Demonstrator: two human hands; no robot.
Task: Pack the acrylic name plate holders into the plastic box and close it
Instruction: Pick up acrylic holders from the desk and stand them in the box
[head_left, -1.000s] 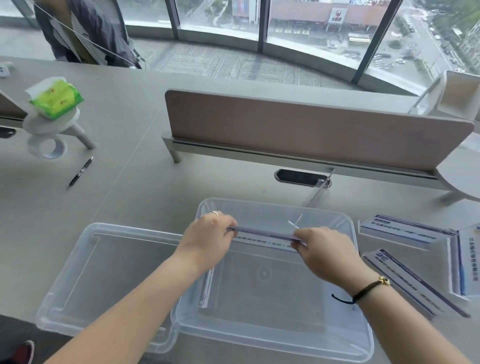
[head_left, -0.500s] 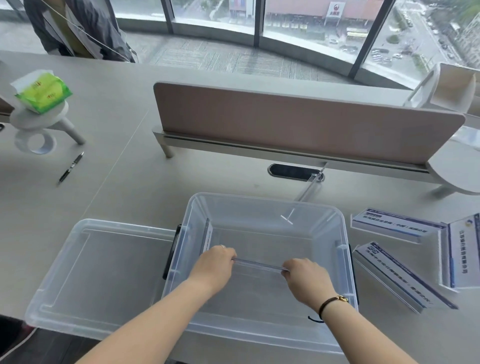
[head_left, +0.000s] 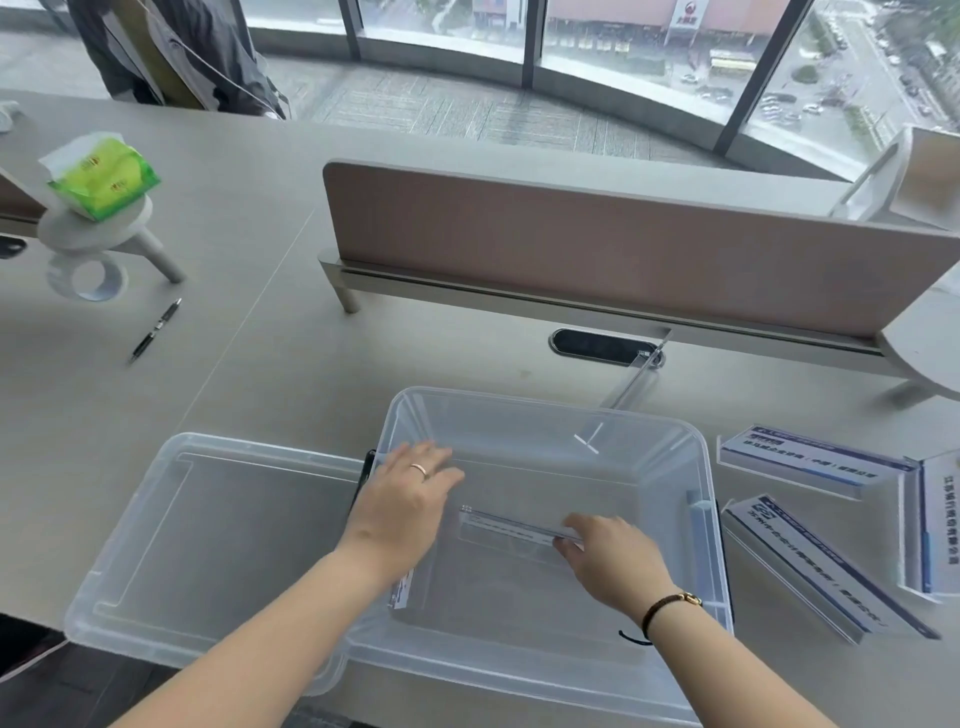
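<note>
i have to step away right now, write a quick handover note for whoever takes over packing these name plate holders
Left hand: open, over the box's left side, holding nothing.
Right hand: fingers at the right end of a name plate holder low inside the plastic box.
Done: another holder already stands along the box's left wall.
Left: three holders lie on the table right of the box. Pack them, then fit the lid, lying left of the box.

Clear plastic box (head_left: 540, 415); green tissue pack (head_left: 104, 179); black pen (head_left: 156, 329).
</note>
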